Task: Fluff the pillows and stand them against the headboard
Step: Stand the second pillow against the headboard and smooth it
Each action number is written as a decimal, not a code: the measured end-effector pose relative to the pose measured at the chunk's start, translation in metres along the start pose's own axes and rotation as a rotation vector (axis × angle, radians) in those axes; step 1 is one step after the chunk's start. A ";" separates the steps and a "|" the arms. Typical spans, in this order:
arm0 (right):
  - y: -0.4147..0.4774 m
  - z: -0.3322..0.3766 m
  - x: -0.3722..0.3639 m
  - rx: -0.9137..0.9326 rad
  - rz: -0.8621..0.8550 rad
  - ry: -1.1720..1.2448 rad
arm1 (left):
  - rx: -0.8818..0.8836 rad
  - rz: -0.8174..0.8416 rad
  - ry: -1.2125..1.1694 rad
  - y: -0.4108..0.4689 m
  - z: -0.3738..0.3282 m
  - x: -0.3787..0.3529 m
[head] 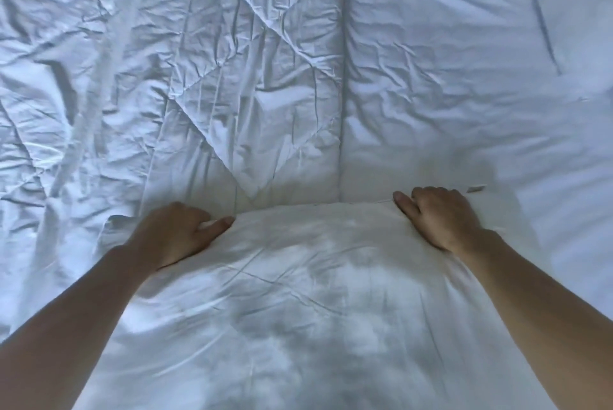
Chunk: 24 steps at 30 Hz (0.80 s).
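Observation:
A white pillow [298, 293] fills the lower middle of the head view, lying in front of me over the bed. My left hand [175, 233] grips its far left corner, fingers curled over the edge and thumb on top. At the far right corner my right hand [438, 217] holds on the same way. Both forearms reach in from the bottom corners. No headboard shows in this view.
A wrinkled white quilted duvet [252, 61] covers the bed beyond the pillow. A smoother white sheet or second pillow [447, 61] lies to the right of a long fold. White bedding fills the whole frame.

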State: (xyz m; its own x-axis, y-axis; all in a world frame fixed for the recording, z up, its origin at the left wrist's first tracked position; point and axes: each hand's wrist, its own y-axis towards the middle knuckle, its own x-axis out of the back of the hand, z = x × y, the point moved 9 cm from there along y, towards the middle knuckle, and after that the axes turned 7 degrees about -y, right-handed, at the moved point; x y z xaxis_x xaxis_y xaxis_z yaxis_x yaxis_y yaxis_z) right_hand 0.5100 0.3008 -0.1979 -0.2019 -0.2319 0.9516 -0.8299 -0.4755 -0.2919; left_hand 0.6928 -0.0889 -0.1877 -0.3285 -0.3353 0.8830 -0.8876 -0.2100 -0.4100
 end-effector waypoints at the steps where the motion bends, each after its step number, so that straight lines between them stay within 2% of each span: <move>1: -0.003 -0.002 0.010 -0.010 -0.031 0.023 | 0.011 -0.041 -0.012 -0.002 -0.002 0.012; 5: -0.021 -0.017 0.062 -0.068 -0.178 0.089 | 0.007 -0.182 -0.045 -0.016 -0.020 0.072; 8: -0.047 -0.030 0.116 -0.041 -0.378 0.115 | -0.050 -0.270 -0.019 -0.032 -0.041 0.121; 13: -0.102 -0.055 0.203 -0.061 -0.642 0.114 | -0.227 -0.626 0.039 -0.089 -0.083 0.205; 16: -0.142 -0.060 0.231 -0.076 -0.759 0.103 | -0.313 -0.737 0.080 -0.132 -0.108 0.232; 19: -0.170 -0.067 0.213 -0.098 -0.746 0.065 | -0.317 -0.772 0.114 -0.163 -0.115 0.230; 22: -0.186 -0.059 0.173 -0.023 -0.594 -0.048 | -0.327 -0.694 0.164 -0.183 -0.117 0.195; 24: -0.200 -0.051 0.180 0.010 -0.623 -0.024 | -0.270 -0.662 0.146 -0.189 -0.114 0.183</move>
State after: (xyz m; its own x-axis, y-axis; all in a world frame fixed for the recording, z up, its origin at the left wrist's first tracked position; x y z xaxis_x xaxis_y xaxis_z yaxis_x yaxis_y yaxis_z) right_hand 0.6126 0.3972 0.0367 0.3304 0.0728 0.9410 -0.7829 -0.5358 0.3163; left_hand 0.7642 -0.0062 0.0776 0.2817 -0.0863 0.9556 -0.9577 -0.0864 0.2745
